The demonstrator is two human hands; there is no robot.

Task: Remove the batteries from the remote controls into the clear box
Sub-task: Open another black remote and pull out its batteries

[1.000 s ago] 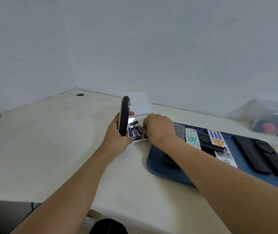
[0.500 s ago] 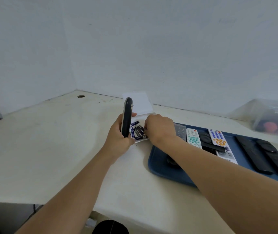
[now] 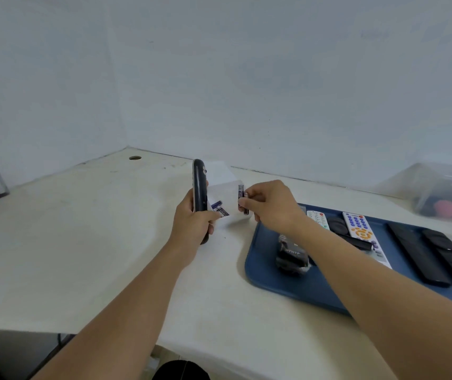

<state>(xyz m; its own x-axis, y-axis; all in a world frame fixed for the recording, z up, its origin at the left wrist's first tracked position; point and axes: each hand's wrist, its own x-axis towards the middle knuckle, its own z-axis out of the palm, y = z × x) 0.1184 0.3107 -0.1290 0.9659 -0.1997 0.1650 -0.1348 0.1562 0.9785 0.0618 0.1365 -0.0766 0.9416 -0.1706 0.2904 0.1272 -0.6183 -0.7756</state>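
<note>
The batteries (image 3: 241, 199) are pinched upright between the thumb and fingertips of the right hand (image 3: 270, 205), raised above the clear box (image 3: 220, 187); half a second ago that hand was down in the box among the cells, and now it has lifted out and drawn a little to the right. How many it holds cannot be told for sure, perhaps two side by side, and the white lettering on the dark purple wrap is too blurred to read. Two more loose batteries (image 3: 220, 209) lie at the bottom of the clear box, which sits on the tabletop (image 3: 82, 242) between the two hands, its lid standing up behind it. The left hand (image 3: 194, 224) grips a black remote control (image 3: 199, 192) upright, fingers curled round its lower half, much as it did before, just left of the box. To the right, a blue tray (image 3: 263, 272) carries a dark wrapped object (image 3: 292, 255) with pale letters that look like "NTF", though not clearly, a white remote with green buttons (image 3: 318, 218), a white remote with blue and orange buttons (image 3: 360, 229), and two long black remotes (image 3: 422, 256). Beyond the tray stands a clear plastic container (image 3: 438, 187) with something pink inside.
</note>
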